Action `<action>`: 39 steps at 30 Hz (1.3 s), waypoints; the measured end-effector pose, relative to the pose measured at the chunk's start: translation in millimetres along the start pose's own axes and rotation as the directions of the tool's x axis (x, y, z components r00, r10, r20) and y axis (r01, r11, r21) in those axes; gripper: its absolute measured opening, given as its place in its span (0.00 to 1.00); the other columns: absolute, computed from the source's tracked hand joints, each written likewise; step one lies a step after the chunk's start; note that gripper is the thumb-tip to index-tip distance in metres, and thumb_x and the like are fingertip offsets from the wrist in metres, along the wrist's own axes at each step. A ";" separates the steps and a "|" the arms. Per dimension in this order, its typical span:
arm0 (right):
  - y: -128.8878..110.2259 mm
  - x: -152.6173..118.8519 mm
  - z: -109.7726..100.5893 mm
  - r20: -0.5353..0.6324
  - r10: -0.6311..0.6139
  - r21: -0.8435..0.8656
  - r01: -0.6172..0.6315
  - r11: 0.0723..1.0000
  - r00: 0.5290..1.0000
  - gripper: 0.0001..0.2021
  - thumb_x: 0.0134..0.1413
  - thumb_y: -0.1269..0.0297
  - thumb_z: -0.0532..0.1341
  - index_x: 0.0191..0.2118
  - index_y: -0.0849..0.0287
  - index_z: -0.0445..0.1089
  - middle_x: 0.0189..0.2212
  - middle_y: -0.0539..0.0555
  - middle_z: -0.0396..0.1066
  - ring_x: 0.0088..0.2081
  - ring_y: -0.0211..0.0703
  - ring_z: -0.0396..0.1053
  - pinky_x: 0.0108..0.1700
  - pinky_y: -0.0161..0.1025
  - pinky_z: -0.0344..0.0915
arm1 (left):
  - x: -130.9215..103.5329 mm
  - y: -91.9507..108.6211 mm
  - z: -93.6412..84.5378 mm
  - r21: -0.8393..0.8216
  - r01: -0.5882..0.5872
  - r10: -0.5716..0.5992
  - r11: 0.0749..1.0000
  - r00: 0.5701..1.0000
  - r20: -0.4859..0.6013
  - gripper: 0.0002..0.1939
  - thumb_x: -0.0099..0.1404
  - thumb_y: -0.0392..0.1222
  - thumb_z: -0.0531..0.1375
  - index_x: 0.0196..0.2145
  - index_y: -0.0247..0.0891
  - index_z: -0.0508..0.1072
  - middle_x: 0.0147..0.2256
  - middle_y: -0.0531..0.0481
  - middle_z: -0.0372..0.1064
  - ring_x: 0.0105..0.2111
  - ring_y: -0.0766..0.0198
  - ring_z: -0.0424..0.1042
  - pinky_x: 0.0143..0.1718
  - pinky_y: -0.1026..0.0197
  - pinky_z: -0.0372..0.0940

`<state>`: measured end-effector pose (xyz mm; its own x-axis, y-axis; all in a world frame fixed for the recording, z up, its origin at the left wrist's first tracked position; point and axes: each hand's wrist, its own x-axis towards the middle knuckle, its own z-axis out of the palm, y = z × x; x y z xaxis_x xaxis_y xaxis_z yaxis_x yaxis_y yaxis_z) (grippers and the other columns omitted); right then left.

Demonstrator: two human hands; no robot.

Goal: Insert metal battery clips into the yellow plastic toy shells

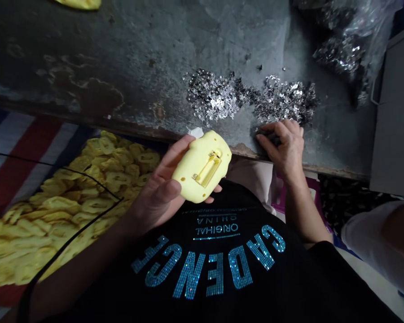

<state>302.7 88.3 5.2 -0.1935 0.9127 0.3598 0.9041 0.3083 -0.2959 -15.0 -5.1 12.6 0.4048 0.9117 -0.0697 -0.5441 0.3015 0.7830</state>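
My left hand (161, 193) is wrapped around a pale yellow plastic casing (185, 172), with the thumb on its near side. The casing's battery compartment (207, 172) faces up, with small metal contacts at its ends and screw holes around the shell. A scrap of white material (197, 132) shows at its far edge. At the table's front edge, my right hand (287, 146) has thumb and fingers curled together beside a heap of small shiny metal pieces (286, 101). Whatever lies at its fingertips is too small to make out.
Another heap of metal pieces (212, 96) adjoins on the worn metal table (138, 58). A clear plastic bag (353, 49) of similar pieces stands at right. Many yellow plastic parts (87, 193) fill the space at lower left, with a black cable (77, 229) crossing there.
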 end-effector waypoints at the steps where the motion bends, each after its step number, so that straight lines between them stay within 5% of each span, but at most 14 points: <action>1: -0.6 2.6 2.1 0.008 -0.003 -0.004 0.004 1.000 1.000 0.06 0.72 0.56 0.69 0.46 0.50 0.81 0.42 0.54 0.82 0.49 0.57 0.75 0.54 0.56 0.68 | 0.6 -0.3 -0.9 0.012 0.003 -0.003 1.000 1.000 0.004 0.44 0.74 0.71 0.68 0.80 0.60 0.65 0.72 0.44 0.75 0.46 0.49 0.90 0.38 0.59 0.87; 6: -17.7 6.8 -8.4 0.002 -0.080 0.220 0.078 0.972 0.997 0.05 0.73 0.59 0.69 0.44 0.50 0.83 0.39 0.52 0.83 0.44 0.53 0.79 0.51 0.54 0.72 | 2.6 -4.0 -1.8 0.016 -0.019 0.019 1.000 0.999 0.036 0.42 0.73 0.67 0.70 0.79 0.66 0.66 0.78 0.46 0.68 0.48 0.46 0.90 0.39 0.56 0.88; 10: -48.6 5.4 -38.1 0.018 -0.249 0.571 0.195 0.797 0.968 0.04 0.71 0.64 0.73 0.47 0.47 0.85 0.40 0.49 0.87 0.39 0.49 0.83 0.45 0.50 0.76 | 4.9 -5.8 6.1 -0.057 -0.008 0.012 0.998 0.998 0.065 0.36 0.75 0.65 0.70 0.77 0.68 0.70 0.75 0.49 0.73 0.48 0.50 0.90 0.40 0.57 0.87; 13: -66.7 8.7 -53.7 0.044 -0.371 0.656 0.253 0.711 0.928 0.08 0.71 0.68 0.73 0.50 0.46 0.85 0.42 0.49 0.88 0.40 0.48 0.84 0.46 0.50 0.79 | 5.3 -5.4 13.3 -0.056 -0.016 0.020 0.998 0.998 0.060 0.36 0.76 0.67 0.69 0.76 0.66 0.70 0.74 0.48 0.73 0.48 0.50 0.90 0.40 0.56 0.87; 21: -79.7 14.7 -62.7 0.036 -0.534 0.544 0.431 0.720 0.845 0.07 0.75 0.67 0.70 0.53 0.51 0.83 0.42 0.53 0.85 0.41 0.47 0.80 0.45 0.46 0.79 | -5.0 -3.7 25.7 -0.021 0.008 -0.008 1.000 1.000 0.014 0.41 0.76 0.74 0.65 0.79 0.64 0.64 0.76 0.48 0.71 0.46 0.52 0.90 0.39 0.57 0.86; 32: -89.2 9.9 -75.1 0.069 -0.609 0.457 0.517 0.724 0.790 0.08 0.77 0.68 0.66 0.55 0.52 0.81 0.46 0.54 0.84 0.44 0.47 0.80 0.47 0.46 0.80 | -9.6 -5.0 30.8 -0.040 0.003 -0.002 0.999 1.000 0.014 0.43 0.76 0.73 0.64 0.81 0.59 0.63 0.78 0.42 0.66 0.46 0.50 0.91 0.36 0.57 0.85; 39: -90.0 4.5 -81.0 0.166 -0.592 0.390 0.499 0.774 0.788 0.13 0.78 0.61 0.66 0.61 0.44 0.81 0.48 0.54 0.85 0.45 0.51 0.80 0.50 0.51 0.81 | -9.9 -1.7 33.3 -0.031 0.030 -0.030 0.999 0.999 -0.011 0.44 0.75 0.75 0.65 0.80 0.57 0.65 0.77 0.43 0.68 0.44 0.52 0.90 0.36 0.57 0.85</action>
<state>251.3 43.0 105.1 -0.7516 0.5814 0.3117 0.4545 0.7988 -0.3942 6.4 -23.9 32.5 0.4129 0.9053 -0.1002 -0.5541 0.3370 0.7612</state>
